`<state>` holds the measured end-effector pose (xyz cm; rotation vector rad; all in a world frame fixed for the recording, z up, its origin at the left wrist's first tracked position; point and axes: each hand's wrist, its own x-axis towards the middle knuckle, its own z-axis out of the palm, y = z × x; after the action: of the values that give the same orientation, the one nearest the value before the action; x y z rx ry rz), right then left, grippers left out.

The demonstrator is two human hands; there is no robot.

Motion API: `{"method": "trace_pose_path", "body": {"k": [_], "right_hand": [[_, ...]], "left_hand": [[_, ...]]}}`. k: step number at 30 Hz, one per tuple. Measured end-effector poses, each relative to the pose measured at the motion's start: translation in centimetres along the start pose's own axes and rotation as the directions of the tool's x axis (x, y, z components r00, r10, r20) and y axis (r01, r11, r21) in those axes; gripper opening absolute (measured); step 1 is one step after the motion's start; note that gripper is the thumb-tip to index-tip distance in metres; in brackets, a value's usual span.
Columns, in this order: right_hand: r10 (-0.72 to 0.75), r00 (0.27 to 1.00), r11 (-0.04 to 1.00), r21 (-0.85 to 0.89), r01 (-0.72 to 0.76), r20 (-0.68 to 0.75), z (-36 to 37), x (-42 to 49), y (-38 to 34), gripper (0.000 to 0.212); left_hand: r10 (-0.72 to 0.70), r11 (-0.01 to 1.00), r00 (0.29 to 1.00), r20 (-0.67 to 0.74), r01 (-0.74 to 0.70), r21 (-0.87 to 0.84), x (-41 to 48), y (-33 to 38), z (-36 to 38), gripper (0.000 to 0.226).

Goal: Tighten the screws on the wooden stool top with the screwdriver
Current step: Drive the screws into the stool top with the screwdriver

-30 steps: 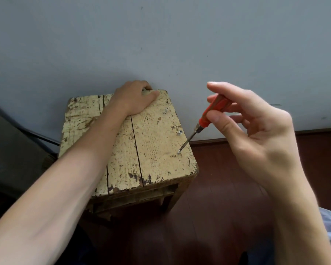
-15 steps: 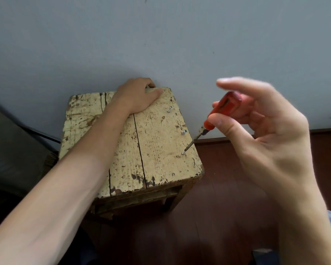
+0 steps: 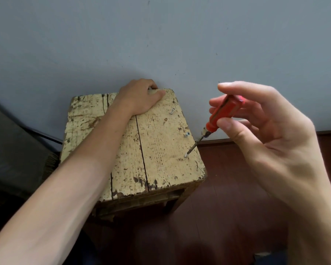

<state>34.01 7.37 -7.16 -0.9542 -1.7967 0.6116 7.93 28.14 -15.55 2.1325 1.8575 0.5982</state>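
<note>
The wooden stool top [image 3: 161, 150], two worn boards of flaking cream paint with a dark crack between them, stood against a grey wall [image 3: 161, 44] and over a dark reddish-brown floor [image 3: 237, 207]. The left hand [image 3: 139, 98] lay at the far edge of the stool top, palm down on the boards. Its thumb lay flat along the surface and its fingers curled over that far edge toward the wall, gripping it. The left forearm [image 3: 75, 188] ran across the left board from the near-left corner.

Three screws stood in a row along the right side of the stool top. The far screw [image 3: 172, 111] leaned with much of its shank out of the wood. The middle screw [image 3: 187, 134] also stood proud, head up. The near screw [image 3: 186, 155] sat lowest, though how deep it was seated was hard to tell at this size.

The right hand [image 3: 266, 131] hung off the right side of the stool top, above it and apart from the wood. Its thumb and curled fingers pinched the orange handle of the screwdriver [image 3: 221, 115], with the index finger stretched out above the handle. The screwdriver slanted down and left from the hand. Its thin metal shaft crossed the right edge of the stool top and its tip rested on the head of the near screw.
</note>
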Motion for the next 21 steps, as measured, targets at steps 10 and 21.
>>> {"method": "trace_pose_path", "body": {"k": [10,21], "right_hand": [[-0.023,0.997,0.998,-0.052,0.019,-0.074,0.2,0.2,0.1,0.042],[0.0,0.999,1.0,-0.024,-0.001,-0.037,-0.2,-0.1,-0.2,0.049]], "left_hand": [[-0.001,1.0,1.0,0.017,0.001,-0.003,-0.2,0.1,-0.2,0.053],[-0.008,1.0,1.0,0.027,0.009,-0.006,0.0,0.0,-0.1,0.052]]}}
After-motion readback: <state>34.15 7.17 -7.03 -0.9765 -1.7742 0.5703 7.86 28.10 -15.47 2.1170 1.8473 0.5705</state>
